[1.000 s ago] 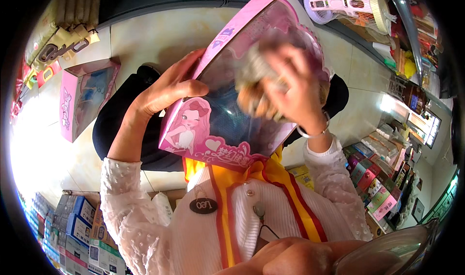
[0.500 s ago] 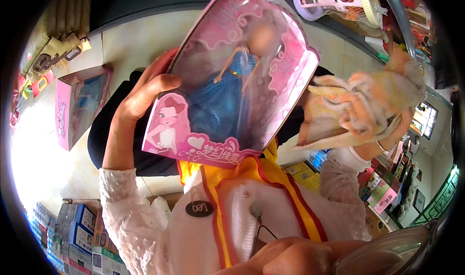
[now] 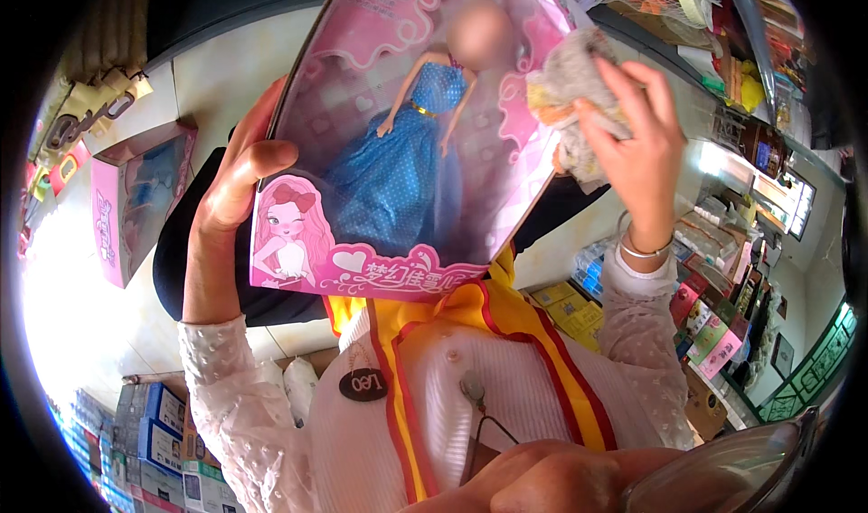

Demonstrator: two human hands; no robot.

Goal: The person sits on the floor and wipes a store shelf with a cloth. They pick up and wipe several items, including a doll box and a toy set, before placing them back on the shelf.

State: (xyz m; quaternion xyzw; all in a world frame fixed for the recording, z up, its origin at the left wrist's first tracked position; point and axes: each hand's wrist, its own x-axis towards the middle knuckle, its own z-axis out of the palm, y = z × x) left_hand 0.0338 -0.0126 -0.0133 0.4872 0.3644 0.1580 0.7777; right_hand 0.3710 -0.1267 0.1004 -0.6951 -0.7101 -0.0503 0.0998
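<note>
slantwise, right hand [image 3: 640,142] over cloth [image 3: 571,72]

head | left fisheye of worn pair | looks down | close over pink box [image 3: 353,106]

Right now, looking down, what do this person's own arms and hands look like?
Both the left hand and the right hand are bare, without gloves. The left sleeve and right sleeve are white and sheer-looking, dotted with small raised tufts. A thin, shiny, silver-coloured bangle circles the right wrist; none shows on the left.
</note>
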